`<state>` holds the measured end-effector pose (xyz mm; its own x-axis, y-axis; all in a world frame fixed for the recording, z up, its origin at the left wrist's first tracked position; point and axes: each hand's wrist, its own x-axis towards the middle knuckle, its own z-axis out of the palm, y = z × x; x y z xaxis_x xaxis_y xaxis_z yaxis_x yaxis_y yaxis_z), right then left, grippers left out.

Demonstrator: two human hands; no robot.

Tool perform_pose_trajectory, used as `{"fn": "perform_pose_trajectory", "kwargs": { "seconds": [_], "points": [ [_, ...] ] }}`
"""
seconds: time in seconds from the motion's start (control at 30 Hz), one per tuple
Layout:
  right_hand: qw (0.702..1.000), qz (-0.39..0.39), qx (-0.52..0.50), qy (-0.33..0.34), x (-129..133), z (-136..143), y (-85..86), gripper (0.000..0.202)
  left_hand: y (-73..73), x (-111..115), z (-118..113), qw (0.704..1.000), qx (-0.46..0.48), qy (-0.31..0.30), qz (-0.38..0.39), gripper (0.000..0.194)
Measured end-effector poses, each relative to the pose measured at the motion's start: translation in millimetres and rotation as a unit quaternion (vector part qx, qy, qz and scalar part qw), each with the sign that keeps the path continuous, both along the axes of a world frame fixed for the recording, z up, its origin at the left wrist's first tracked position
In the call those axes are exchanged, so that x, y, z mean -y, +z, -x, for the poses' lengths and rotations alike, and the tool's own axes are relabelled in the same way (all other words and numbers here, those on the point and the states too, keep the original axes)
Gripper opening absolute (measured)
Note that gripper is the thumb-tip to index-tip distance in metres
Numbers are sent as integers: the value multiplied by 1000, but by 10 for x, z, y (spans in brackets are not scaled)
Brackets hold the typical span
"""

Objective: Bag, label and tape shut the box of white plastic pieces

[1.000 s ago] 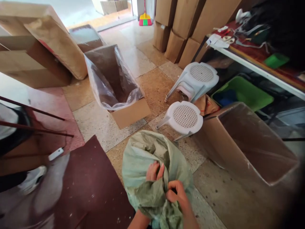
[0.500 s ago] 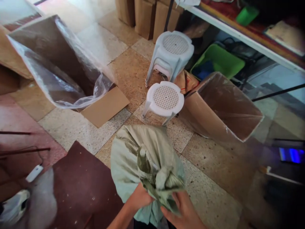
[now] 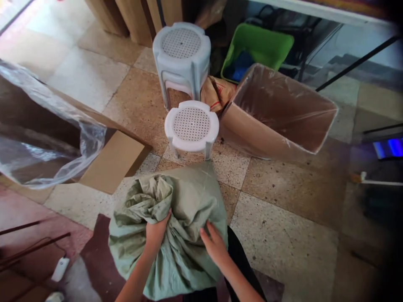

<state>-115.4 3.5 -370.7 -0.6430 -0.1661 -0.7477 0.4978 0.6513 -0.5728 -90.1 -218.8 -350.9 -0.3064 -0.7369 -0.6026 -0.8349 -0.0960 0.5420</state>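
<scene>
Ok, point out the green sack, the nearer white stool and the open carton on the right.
Green sack point(image 3: 184, 237), head view: its creased fabric.
Nearer white stool point(image 3: 192, 127), head view: its perforated seat.
Open carton point(image 3: 252, 134), head view: its outer side wall.

Light: pale daylight, strongest upper left, washing out the floor tiles point(image 3: 92, 79). Glare: white streaks on the plastic liner point(image 3: 90, 140). Shadow: soft, in folds of the green sack point(image 3: 190, 197) around my left hand point(image 3: 157, 230) and my right hand point(image 3: 215, 246); right margin nearly black. Blur: glowing blue panel point(image 3: 388, 148) smeared. Distortion: outer lines leaning.
</scene>
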Motion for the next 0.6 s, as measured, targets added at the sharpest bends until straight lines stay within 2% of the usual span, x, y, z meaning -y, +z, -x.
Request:
{"fn": "perform_pose_trajectory", "kwargs": {
  "seconds": [0.1, 0.2, 0.27, 0.33, 0.47, 0.6],
  "points": [
    [1000, -15, -5, 9, -254, 563, -245, 77, -230, 52, 42, 996, 79, -3, 40, 64],
    [996, -58, -51, 38, -420, 1394, -712, 68, -429, 39, 31, 989, 130, -18, 70, 67],
    [990, -80, -82, 84, -376, 1893, -1066, 60, -541, 24, 2, 983, 142, -46, 103, 67],
    [981, -88, -99, 139, -241, 2264, -1401, 44, -638, 16, -38, 978, 139, -70, 139, 67],
    [964, -109, -100, 220, 97, 2694, -2004, 27, -804, 37, -158, 971, 158, -68, 168, 62],
    [957, -154, -77, 235, 361, 2980, -2676, 23, -947, 130, -399, 966, 183, -72, 170, 42]
  ]
}}
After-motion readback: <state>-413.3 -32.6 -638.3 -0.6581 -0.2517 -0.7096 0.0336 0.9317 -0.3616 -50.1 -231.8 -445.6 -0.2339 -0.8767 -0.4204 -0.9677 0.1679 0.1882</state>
